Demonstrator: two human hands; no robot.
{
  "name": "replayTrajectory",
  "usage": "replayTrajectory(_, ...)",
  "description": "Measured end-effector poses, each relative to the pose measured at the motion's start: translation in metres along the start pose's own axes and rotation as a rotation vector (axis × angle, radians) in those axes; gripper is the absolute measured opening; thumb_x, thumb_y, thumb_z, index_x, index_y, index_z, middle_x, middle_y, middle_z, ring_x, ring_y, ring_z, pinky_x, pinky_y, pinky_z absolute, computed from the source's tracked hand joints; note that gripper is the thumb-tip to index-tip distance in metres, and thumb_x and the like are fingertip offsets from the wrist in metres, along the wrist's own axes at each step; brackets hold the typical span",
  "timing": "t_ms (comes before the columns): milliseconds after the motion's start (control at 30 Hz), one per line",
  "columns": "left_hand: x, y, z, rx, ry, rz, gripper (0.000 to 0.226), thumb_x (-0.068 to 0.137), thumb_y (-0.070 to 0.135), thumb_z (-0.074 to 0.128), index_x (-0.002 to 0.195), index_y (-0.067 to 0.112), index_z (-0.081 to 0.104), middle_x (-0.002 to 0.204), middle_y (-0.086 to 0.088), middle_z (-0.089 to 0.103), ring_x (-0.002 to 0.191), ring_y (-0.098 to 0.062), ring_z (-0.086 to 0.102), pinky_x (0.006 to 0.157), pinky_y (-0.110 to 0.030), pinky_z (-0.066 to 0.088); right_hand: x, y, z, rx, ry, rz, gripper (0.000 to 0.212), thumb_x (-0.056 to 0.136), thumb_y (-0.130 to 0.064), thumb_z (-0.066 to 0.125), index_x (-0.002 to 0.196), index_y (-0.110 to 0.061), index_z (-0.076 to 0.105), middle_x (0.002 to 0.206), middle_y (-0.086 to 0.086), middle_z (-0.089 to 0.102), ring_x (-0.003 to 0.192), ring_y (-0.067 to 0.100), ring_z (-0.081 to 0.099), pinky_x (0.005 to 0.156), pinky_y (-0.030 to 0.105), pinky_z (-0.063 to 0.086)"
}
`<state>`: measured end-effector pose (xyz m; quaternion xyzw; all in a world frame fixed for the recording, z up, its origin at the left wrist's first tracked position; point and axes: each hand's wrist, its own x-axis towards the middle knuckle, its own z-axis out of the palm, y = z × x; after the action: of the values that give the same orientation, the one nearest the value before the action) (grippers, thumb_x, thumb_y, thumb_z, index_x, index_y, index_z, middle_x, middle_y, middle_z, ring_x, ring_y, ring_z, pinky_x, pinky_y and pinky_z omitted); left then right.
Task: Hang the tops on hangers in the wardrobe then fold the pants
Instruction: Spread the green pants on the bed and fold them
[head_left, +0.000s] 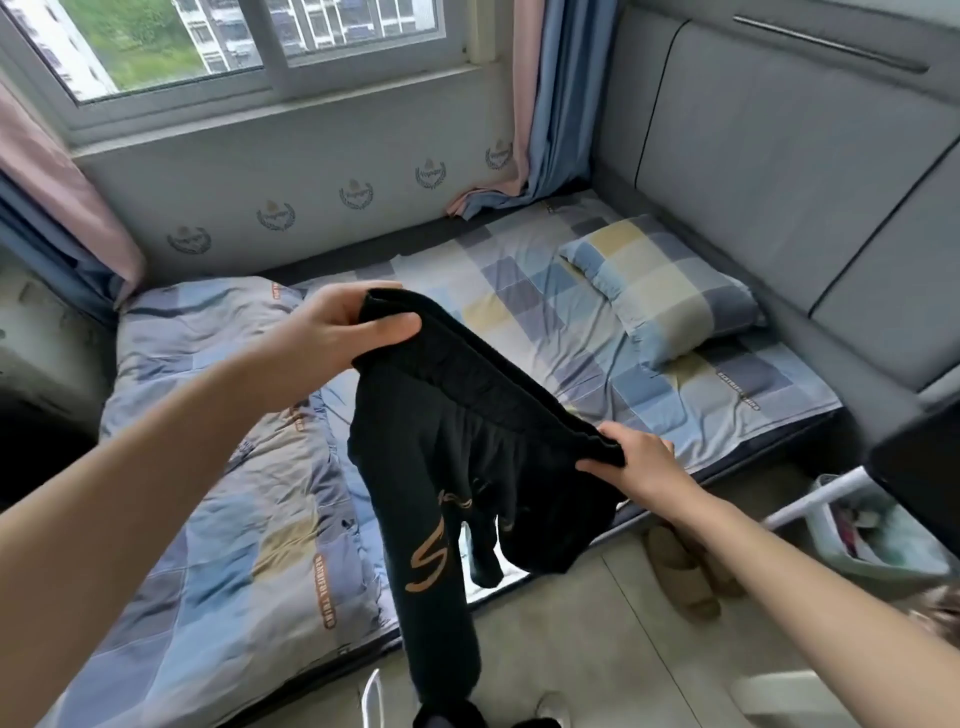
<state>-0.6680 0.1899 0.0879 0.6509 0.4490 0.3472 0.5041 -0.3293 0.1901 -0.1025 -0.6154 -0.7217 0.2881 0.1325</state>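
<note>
A pair of black pants (447, 483) with orange lettering on one leg hangs in the air above the bed's near edge. My left hand (332, 332) grips one end of the elastic waistband, fingers and thumb curled round it. My right hand (634, 462) pinches the other end, lower and to the right. The waistband is stretched between both hands. The legs dangle down to the floor, one longer and one bunched up. No tops, hangers or wardrobe are in view.
A bed (545, 312) with a checked sheet lies in front, with a pillow (665, 291) at the right and a folded quilt (218, 467) at the left. Slippers (680, 577) sit on the floor. A plastic basket (878, 540) stands at the right. The top of a white hanger-like wire (371, 696) shows at the bottom.
</note>
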Motion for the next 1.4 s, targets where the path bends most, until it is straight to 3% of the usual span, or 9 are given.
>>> replayTrajectory(200,0.01,-0.054,-0.029,-0.015,0.195,-0.148,0.014,0.083,0.032,0.066,0.092,0.026,0.076,0.091,0.0,0.074,0.085,-0.013,0.069,0.068,-0.021,0.056,0.018,0.022,-0.039,0.153,0.158,-0.096,0.03,0.085,-0.023,0.071,0.11,-0.02,0.054,0.092,-0.007,0.064,0.087,0.016,0.063,0.076,0.031,0.047)
replayTrajectory(333,0.022,-0.096,-0.058,0.342,0.346,-0.155,0.011,0.094,0.022,0.063,0.092,0.03,0.07,0.086,0.002,0.07,0.075,-0.007,0.063,0.068,-0.024,0.052,0.037,0.011,-0.063,-0.009,0.245,-0.435,0.027,0.086,-0.014,0.068,0.108,-0.015,0.051,0.09,-0.007,0.06,0.076,0.016,0.06,0.069,0.027,0.046)
replayTrajectory(533,0.038,-0.151,-0.097,0.885,0.173,0.072,0.023,0.088,0.014,0.07,0.11,0.006,0.071,0.102,0.0,0.068,0.09,-0.02,0.064,0.084,-0.025,0.047,0.109,0.002,-0.095,-0.488,0.152,-0.743,0.016,0.078,-0.013,0.077,0.086,-0.003,0.068,0.089,0.008,0.065,0.07,0.027,0.064,0.063,0.04,0.053)
replayTrajectory(700,0.054,-0.192,-0.119,0.936,0.183,0.087,0.021,0.083,0.008,0.075,0.104,0.008,0.073,0.089,0.004,0.069,0.075,-0.008,0.06,0.074,-0.001,0.038,0.172,0.001,-0.107,-0.365,0.066,-0.548,0.019,0.079,-0.017,0.077,0.079,-0.011,0.058,0.072,-0.005,0.055,0.061,0.014,0.054,0.06,0.032,0.048)
replayTrajectory(867,0.065,-0.233,-0.121,0.809,0.197,-0.121,0.018,0.085,0.01,0.073,0.086,0.021,0.059,0.068,0.006,0.055,0.06,-0.016,0.055,0.055,-0.024,0.04,0.202,0.0,-0.082,-0.027,-0.031,-0.335,0.026,0.082,-0.007,0.072,0.078,-0.017,0.048,0.061,-0.013,0.047,0.057,-0.001,0.05,0.057,0.009,0.037)
replayTrajectory(1033,0.063,-0.264,-0.101,0.47,-0.043,-0.503,0.028,0.085,0.009,0.073,0.078,0.024,0.051,0.071,0.004,0.054,0.067,-0.016,0.051,0.058,-0.018,0.039,0.219,0.023,-0.067,0.215,-0.478,-0.112,0.017,0.092,-0.001,0.056,0.091,-0.012,0.043,0.075,0.006,0.048,0.065,0.014,0.047,0.058,0.023,0.04)
replayTrajectory(1100,0.056,-0.27,-0.092,0.318,-0.207,-0.67,0.017,0.085,0.012,0.073,0.09,0.02,0.059,0.076,0.009,0.062,0.073,-0.009,0.059,0.064,-0.014,0.043,0.221,0.036,-0.069,0.259,-0.68,0.008,0.015,0.095,-0.008,0.055,0.104,-0.014,0.044,0.072,0.0,0.053,0.063,0.01,0.049,0.06,0.023,0.041)
replayTrajectory(1200,0.044,-0.278,-0.075,-0.007,-0.33,-0.944,0.037,0.082,0.017,0.075,0.117,0.02,0.063,0.103,0.001,0.073,0.1,-0.013,0.069,0.079,-0.026,0.056,0.235,0.052,-0.078,0.319,-0.938,0.214,0.027,0.095,-0.016,0.057,0.12,-0.017,0.048,0.084,0.009,0.058,0.076,0.018,0.06,0.07,0.03,0.05)
replayTrajectory(1400,0.059,-0.291,-0.072,-0.312,-0.177,-1.06,0.069,0.059,0.029,0.094,0.119,0.012,0.065,0.115,-0.011,0.071,0.11,-0.03,0.066,0.09,-0.042,0.055,0.311,0.072,-0.098,0.454,-1.105,0.382,0.05,0.086,-0.022,0.07,0.132,-0.017,0.051,0.125,0.023,0.057,0.113,0.034,0.061,0.09,0.046,0.052)
